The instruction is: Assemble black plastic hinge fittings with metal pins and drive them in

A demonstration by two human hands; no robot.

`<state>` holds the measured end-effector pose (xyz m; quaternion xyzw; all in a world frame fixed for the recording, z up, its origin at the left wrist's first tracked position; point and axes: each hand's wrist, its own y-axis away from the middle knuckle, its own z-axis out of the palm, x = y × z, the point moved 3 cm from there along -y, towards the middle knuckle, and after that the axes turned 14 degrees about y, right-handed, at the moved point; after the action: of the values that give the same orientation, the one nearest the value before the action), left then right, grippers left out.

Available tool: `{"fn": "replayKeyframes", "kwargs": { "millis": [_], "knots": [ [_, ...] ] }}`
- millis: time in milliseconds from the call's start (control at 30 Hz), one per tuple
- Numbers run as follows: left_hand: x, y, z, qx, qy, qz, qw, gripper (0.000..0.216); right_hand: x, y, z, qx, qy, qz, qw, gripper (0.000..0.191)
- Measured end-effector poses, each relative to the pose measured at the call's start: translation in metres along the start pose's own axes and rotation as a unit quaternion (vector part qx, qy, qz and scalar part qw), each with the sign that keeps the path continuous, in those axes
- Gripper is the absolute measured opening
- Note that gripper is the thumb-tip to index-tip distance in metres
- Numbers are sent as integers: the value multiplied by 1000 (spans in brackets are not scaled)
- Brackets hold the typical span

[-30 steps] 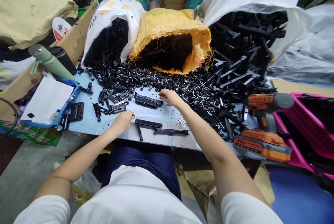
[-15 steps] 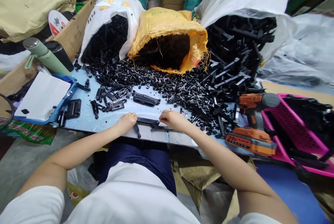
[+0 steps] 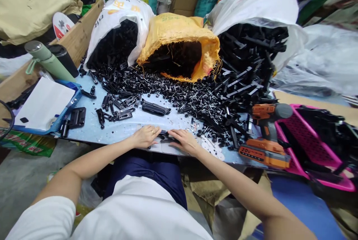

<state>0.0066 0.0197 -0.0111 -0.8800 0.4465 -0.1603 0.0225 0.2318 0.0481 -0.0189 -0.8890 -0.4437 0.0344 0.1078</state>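
Observation:
Close to the table's front edge, my left hand [image 3: 145, 136] and my right hand [image 3: 184, 140] both rest over a black bar-shaped part [image 3: 165, 135]. The fingers of each hand are closed on it from opposite sides and cover most of it. Beyond the hands lies a small stack of long black parts [image 3: 155, 107]. Left of that stack are several shorter black link-like pieces [image 3: 120, 107]. A heap of small black pieces and silver pins [image 3: 195, 98] spreads behind and to the right.
At the back, a white sack [image 3: 120, 5], a yellow sack [image 3: 179, 27] and another white sack [image 3: 257, 5] open toward me. An orange cordless drill [image 3: 265, 150] and a pink basket [image 3: 310, 147] stand right. A blue tray [image 3: 60, 120] and a green bottle [image 3: 50, 61] are left.
My hands have moved closer together and now cover the black bar, which lay exposed between them before. My right hand has turned flatter over it. The view has shifted slightly.

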Motion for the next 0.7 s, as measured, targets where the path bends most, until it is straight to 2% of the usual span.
{"fn": "replayKeyframes", "kwargs": {
  "millis": [67,133,200,333,433,533,633,700],
  "knots": [
    [-4,-16,0,-15,4,-44,999,56,10,3,2,-41,73,54,995,58],
    [-13,-30,-5,-24,20,-118,992,52,19,1,2,-70,111,99,986,63],
    [-23,-39,-12,-37,57,-171,983,50,25,-3,0,-92,100,96,986,67],
    [-29,-42,-25,-42,104,-189,975,52,20,-10,-12,-109,20,37,993,71],
    [-24,-37,-29,-29,67,-260,963,55,3,-17,-26,-136,55,64,987,66],
    [-14,-37,-31,-24,51,-310,949,59,-15,-32,-43,-111,126,105,980,60],
    [-6,-40,-36,-10,60,-316,947,61,-28,-52,-52,-52,148,40,987,53],
    [-3,-41,-39,-9,62,-313,948,61,-30,-62,-51,-37,142,-11,989,46]
  ]
}}
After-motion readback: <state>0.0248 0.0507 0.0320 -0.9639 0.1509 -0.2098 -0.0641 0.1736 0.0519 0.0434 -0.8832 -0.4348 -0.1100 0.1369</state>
